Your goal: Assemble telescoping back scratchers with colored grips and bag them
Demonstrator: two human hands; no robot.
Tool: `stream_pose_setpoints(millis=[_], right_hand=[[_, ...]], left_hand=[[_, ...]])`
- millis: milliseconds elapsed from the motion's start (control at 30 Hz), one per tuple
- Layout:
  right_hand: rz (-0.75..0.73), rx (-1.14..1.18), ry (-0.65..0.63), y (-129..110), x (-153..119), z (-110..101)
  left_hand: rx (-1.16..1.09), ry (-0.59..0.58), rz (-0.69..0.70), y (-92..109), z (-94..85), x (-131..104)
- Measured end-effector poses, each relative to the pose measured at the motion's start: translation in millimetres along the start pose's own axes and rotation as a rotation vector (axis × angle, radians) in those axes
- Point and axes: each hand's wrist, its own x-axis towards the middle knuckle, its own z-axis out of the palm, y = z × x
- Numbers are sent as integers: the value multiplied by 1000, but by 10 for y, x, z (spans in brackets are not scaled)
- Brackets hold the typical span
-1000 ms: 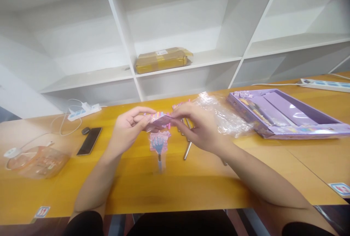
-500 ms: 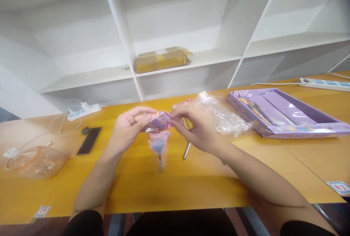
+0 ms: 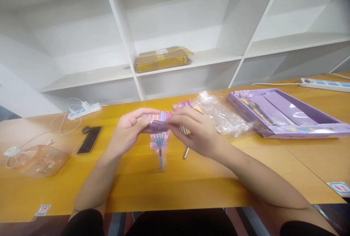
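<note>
A small purple printed packet (image 3: pixel 158 126) is pinched between both hands above the table. A row of multicoloured sticks (image 3: pixel 161 115) shows at its upper edge; their kind I cannot make out. My left hand (image 3: pixel 128 128) grips the packet's left end, thumb on top. The fingertips of my right hand (image 3: pixel 195 130) are closed at its right end. Just below lies a blue, rake-like tool (image 3: pixel 159 143) with a pale handle, apparently in clear wrapping. Silver metal rods (image 3: pixel 186 152) and a pink striped piece (image 3: pixel 180 104) lie partly hidden by my right hand.
Crumpled clear plastic (image 3: pixel 224 117) lies right of my hands, beside a purple tray box (image 3: pixel 308 129) holding brushes. At left are a phone (image 3: pixel 89 140), a transparent orange container (image 3: pixel 41 161) and a power strip (image 3: pixel 84 111). A taped parcel (image 3: pixel 164 60) sits on the shelf behind.
The purple packet has tilted, so more of the coloured sticks shows behind it. My right fingers have shifted slightly left along it. The blue tool below is more exposed.
</note>
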Motion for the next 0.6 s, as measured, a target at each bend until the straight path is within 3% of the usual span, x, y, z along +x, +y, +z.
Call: stream_pose_setpoints(millis=[600], right_hand=[[-74,-77,62,-105,-15,7]], left_hand=[[158,72,92,0,51,-150]])
